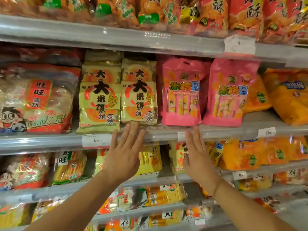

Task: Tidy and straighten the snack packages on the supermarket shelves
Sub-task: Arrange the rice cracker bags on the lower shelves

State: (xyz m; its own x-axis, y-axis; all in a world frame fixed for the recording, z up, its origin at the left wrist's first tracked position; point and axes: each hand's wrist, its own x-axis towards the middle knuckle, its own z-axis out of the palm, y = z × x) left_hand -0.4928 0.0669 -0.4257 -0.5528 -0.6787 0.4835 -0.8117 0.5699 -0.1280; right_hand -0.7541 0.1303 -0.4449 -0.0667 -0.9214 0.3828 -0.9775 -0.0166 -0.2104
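Two yellow rice cracker packages stand side by side on the middle shelf, one on the left (100, 104) and one on the right (139, 97), with more stacked behind. Right of them stand two pink snack bags, the nearer (182, 94) and the farther (228, 95). My left hand (124, 152) is raised with straight, spread fingers, its fingertips just below the right yellow package at the shelf's front rail. My right hand (197, 155) is also flat and upright, fingertips just under the left pink bag. Neither hand holds anything.
A big red and clear cracker bag (38, 100) fills the shelf's left end, orange bags (286, 94) its right end. Grey shelf rail (50, 140) carries price tags (96, 140). Orange and red bags line the shelf above; yellow and orange packs fill the lower shelves.
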